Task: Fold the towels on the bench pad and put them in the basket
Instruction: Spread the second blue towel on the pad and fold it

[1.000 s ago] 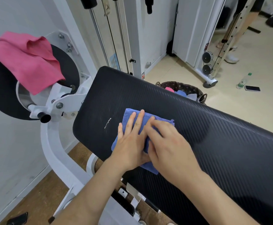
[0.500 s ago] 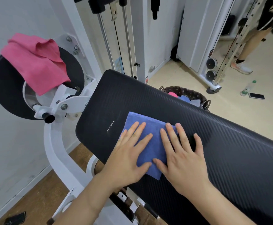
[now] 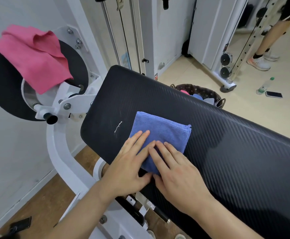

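A folded blue terry towel (image 3: 165, 133) lay on the black ribbed padded worktop (image 3: 235, 152), near its rounded end. The left hand (image 3: 128, 168) and right hand (image 3: 178, 176) pressed flat on the towel's near half, fingers straight and side by side, each grip wide and holding nothing. A dark woven basket (image 3: 203, 91) stood on the floor (image 3: 244, 109) beyond the worktop, with coloured cloths (image 3: 196, 96) inside. A crumpled pink towel (image 3: 34, 56) draped over the round black pad (image 3: 3, 94) at the left.

Blue towel (image 3: 159, 133) fuzzy cloth; bench pad (image 3: 227, 145) ribbed, slightly glossy.
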`<state>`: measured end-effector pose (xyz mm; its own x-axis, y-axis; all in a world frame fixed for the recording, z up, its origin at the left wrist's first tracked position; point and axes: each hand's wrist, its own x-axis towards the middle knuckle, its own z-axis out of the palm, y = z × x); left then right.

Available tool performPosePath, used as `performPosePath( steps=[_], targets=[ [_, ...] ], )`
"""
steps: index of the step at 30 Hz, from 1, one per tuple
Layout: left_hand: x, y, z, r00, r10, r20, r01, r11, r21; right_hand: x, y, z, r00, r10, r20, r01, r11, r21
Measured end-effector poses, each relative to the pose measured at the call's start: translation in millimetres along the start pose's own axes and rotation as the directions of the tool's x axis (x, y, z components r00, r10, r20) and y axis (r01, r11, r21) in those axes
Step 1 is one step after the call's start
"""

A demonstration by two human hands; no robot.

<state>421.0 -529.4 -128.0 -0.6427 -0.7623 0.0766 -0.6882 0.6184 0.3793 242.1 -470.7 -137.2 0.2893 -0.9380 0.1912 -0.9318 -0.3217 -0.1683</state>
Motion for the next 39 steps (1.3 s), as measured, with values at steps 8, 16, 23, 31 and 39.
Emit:
performPosePath(
  steps=[8, 16, 23, 31, 39],
  targets=[
    [-16.1, -26.0, 20.5, 0.989, 0.087, -0.117, -0.060, 0.973, 0.222, 2.1, -6.4, 3.4, 0.997, 0.021, 0.076, -0.013, 0.994, -0.111],
    [-19.9, 1.1, 11.6, 0.986, 0.124, -0.114, -0.103, 0.978, 0.181, -2.3, 9.6, -19.9, 0.984, -0.155, 0.091, 0.165, 0.980, -0.107],
    [-80.4, 66.5, 57.2, 0.997, 0.064, 0.049, -0.055, 0.986, -0.157, -70.9, 27.6, -47.8, 0.878, -0.142, 0.457, 0.085, 0.986, 0.143],
    [-47.9, 54.3, 20.6, 0.929, -0.212, 0.303, 0.314, 0.884, -0.345, -58.7, 40.1, -54.8, 0.918, 0.153, 0.366, -0.340, 0.781, 0.524],
    [-50.0, 38.5, 6.3, 0.902, -0.286, 0.325, 0.424, 0.734, -0.530, -50.3, 33.7, -40.6, 0.875, 0.384, 0.294, -0.483, 0.712, 0.510]
  ],
)
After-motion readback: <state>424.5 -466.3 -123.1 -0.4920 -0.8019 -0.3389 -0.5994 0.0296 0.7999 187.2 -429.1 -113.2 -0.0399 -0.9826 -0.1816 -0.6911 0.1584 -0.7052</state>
